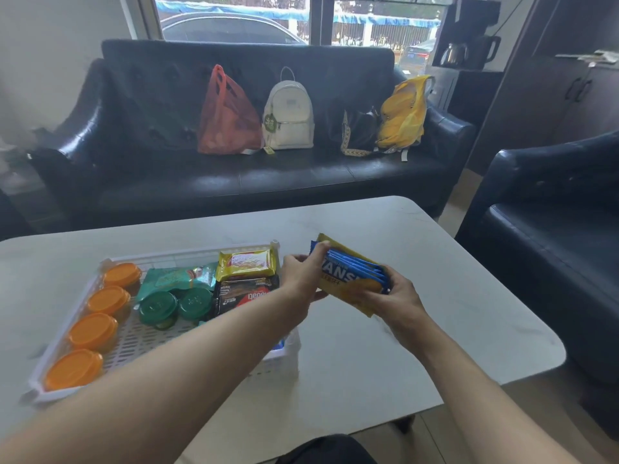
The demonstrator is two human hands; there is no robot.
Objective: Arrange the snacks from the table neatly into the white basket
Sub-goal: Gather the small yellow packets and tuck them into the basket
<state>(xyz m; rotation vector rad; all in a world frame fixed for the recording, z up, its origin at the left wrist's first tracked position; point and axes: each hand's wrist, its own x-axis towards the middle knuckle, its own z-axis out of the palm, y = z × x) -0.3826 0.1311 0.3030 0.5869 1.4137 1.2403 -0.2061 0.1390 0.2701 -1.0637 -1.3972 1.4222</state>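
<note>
Beside white basket (187, 254) right rim: both hands grip blue-yellow packets (351, 274).

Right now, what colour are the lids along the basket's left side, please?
Orange lids, head view.

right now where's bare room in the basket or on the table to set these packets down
In the white basket, the mesh floor between the orange lidded cups and the green lidded cups is bare toward the near side; part is hidden by the left forearm. Its far right corner is crowded with packets. The table right of both hands is bare.
</note>
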